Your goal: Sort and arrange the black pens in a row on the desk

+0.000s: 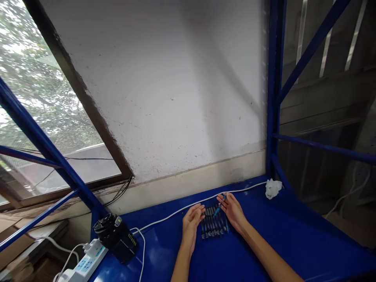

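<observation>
Several dark pens [212, 223] lie side by side in a row on the blue table [164, 250], roughly upright in the view. My left hand [193, 223] is at the left end of the row, its fingers slightly curled and apart, with nothing visible in them. At the upper right of the row, my right hand [232, 209] has its thumb and fingers round a blue pen [217, 210], which slants down to the left over the dark pens. Another thin blue item [227, 226] lies at the row's right end.
A black jar-like container [116, 238] stands at the left beside a white power strip [91, 258]. A white cable [176, 213] runs along the back of the table to crumpled white paper [273, 188]. Blue frame posts [273, 90] rise at both sides.
</observation>
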{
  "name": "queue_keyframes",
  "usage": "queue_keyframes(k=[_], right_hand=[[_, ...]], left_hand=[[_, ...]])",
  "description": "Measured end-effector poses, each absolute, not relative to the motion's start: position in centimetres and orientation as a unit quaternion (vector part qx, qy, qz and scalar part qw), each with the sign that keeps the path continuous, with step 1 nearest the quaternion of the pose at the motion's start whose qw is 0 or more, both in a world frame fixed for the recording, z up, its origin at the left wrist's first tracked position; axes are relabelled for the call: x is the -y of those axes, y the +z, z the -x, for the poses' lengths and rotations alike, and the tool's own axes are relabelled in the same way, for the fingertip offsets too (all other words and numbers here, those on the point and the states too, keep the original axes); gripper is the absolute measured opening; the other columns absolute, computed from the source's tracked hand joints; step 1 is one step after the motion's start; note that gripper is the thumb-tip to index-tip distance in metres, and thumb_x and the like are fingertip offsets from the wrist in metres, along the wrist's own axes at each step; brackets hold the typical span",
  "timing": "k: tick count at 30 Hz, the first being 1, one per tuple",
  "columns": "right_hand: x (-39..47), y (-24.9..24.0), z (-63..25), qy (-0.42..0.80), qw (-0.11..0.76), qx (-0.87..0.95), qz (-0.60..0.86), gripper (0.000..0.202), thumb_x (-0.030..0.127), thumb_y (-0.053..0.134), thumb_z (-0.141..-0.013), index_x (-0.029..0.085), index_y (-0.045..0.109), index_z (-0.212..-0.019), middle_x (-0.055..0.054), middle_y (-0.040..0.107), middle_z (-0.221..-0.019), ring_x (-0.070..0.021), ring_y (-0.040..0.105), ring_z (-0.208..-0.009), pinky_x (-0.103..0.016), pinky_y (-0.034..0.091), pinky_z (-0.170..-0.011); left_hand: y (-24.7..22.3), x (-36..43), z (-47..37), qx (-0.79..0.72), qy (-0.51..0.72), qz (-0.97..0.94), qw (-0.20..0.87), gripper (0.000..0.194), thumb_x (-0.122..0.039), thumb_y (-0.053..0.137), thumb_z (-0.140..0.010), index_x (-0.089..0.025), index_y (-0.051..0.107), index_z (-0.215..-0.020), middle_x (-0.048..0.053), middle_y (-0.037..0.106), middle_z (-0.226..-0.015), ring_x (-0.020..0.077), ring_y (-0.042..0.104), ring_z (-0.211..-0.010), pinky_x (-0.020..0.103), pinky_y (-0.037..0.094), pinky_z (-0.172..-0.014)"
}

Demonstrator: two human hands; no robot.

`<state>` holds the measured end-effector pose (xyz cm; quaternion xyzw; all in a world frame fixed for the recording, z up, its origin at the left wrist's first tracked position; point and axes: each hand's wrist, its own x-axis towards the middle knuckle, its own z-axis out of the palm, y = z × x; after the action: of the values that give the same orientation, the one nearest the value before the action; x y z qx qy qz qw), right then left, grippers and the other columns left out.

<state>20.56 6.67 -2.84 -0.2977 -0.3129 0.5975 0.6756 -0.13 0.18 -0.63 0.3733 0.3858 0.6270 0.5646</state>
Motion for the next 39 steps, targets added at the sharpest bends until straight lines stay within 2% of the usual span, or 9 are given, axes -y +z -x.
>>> queue_keyframes(k=[3, 6, 9, 13, 21, 27, 32, 36, 39], right_hand=[[-7.4, -3.4, -21.7, 0.626, 0.705, 0.230, 0.242, 0.044, 0.060, 0.083, -0.084, 0.028, 0.054, -0.093, 0.002, 0.069, -0.081, -0.0201, 0.070, -0.072, -0.036, 0.057, -0.069], [-7.6, -3.8, -22.9, 0.652, 0.713, 0.173, 0.190, 0.033, 0.049, 0.073, -0.091, 0.026, 0.051, -0.086, 0.008, 0.045, -0.061, -0.0116, 0.042, -0.047, -0.027, 0.043, -0.051], [-7.4, -4.0, -24.0, 0.665, 0.710, 0.162, 0.167, 0.029, 0.041, 0.063, -0.091, 0.025, 0.045, -0.076, 0.009, 0.030, -0.057, -0.0098, 0.024, -0.043, -0.024, 0.029, -0.042], [-7.1, -4.2, -24.9, 0.658, 0.720, 0.155, 0.157, 0.030, 0.038, 0.059, -0.086, 0.025, 0.037, -0.069, 0.009, 0.024, -0.054, -0.0097, 0.017, -0.043, -0.025, 0.027, -0.040], [-6.9, -4.0, -25.1, 0.657, 0.726, 0.145, 0.143, 0.023, 0.035, 0.056, -0.084, 0.025, 0.040, -0.072, 0.008, 0.025, -0.055, -0.0106, 0.019, -0.044, -0.025, 0.029, -0.041], [-6.9, -4.0, -24.9, 0.660, 0.723, 0.145, 0.145, 0.027, 0.037, 0.057, -0.086, 0.026, 0.037, -0.070, 0.009, 0.024, -0.055, -0.0109, 0.018, -0.045, -0.026, 0.028, -0.042], [-7.7, -3.8, -24.2, 0.654, 0.714, 0.170, 0.183, 0.045, 0.045, 0.060, -0.092, 0.027, 0.026, -0.069, 0.007, 0.027, -0.058, -0.0139, 0.033, -0.050, -0.032, 0.043, -0.053], [-7.8, -3.8, -23.7, 0.667, 0.697, 0.168, 0.201, 0.034, 0.047, 0.064, -0.093, 0.026, 0.044, -0.076, 0.001, 0.054, -0.073, -0.0187, 0.055, -0.066, -0.037, 0.052, -0.066], [-7.3, -3.4, -23.1, 0.692, 0.679, 0.126, 0.211, 0.027, 0.051, 0.070, -0.093, 0.026, 0.060, -0.092, 0.000, 0.063, -0.082, -0.0191, 0.061, -0.073, -0.033, 0.050, -0.065]], left_hand=[[-0.9, -0.4, 1.0, -0.397, 0.662, -0.322, 0.548, 0.055, -0.052, 0.097, -0.071, -0.014, 0.083, -0.109, 0.020, 0.080, -0.120, 0.0316, 0.077, -0.112, 0.038, 0.060, -0.094], [-1.0, -0.7, 1.9, -0.394, 0.691, -0.273, 0.540, 0.054, -0.053, 0.099, -0.067, -0.016, 0.083, -0.103, 0.016, 0.081, -0.112, 0.0276, 0.077, -0.105, 0.036, 0.060, -0.090], [-1.0, -0.7, 2.0, -0.396, 0.697, -0.254, 0.541, 0.052, -0.052, 0.099, -0.067, -0.016, 0.082, -0.100, 0.014, 0.081, -0.107, 0.0248, 0.076, -0.099, 0.033, 0.059, -0.084], [-1.0, -0.6, 1.6, -0.396, 0.694, -0.255, 0.545, 0.051, -0.052, 0.100, -0.066, -0.016, 0.082, -0.098, 0.012, 0.080, -0.101, 0.0224, 0.075, -0.092, 0.031, 0.058, -0.079], [-1.2, -0.7, 1.8, -0.392, 0.694, -0.248, 0.551, 0.051, -0.051, 0.100, -0.066, -0.016, 0.082, -0.098, 0.011, 0.078, -0.099, 0.0201, 0.073, -0.089, 0.029, 0.056, -0.078], [-1.1, -0.7, 1.6, -0.393, 0.693, -0.250, 0.550, 0.053, -0.052, 0.101, -0.065, -0.016, 0.083, -0.099, 0.010, 0.077, -0.098, 0.0189, 0.072, -0.088, 0.028, 0.056, -0.076], [-1.2, -0.6, 1.5, -0.396, 0.685, -0.268, 0.550, 0.053, -0.050, 0.102, -0.063, -0.015, 0.084, -0.098, 0.009, 0.077, -0.095, 0.0183, 0.071, -0.086, 0.027, 0.055, -0.076], [-1.2, -0.5, 1.5, -0.398, 0.684, -0.280, 0.543, 0.051, -0.051, 0.100, -0.066, -0.016, 0.083, -0.098, 0.010, 0.078, -0.096, 0.0181, 0.071, -0.085, 0.028, 0.055, -0.077], [-1.0, -0.4, 1.4, -0.403, 0.679, -0.310, 0.530, 0.048, -0.053, 0.096, -0.072, -0.015, 0.083, -0.100, 0.008, 0.076, -0.093, 0.0161, 0.068, -0.081, 0.027, 0.053, -0.075]])
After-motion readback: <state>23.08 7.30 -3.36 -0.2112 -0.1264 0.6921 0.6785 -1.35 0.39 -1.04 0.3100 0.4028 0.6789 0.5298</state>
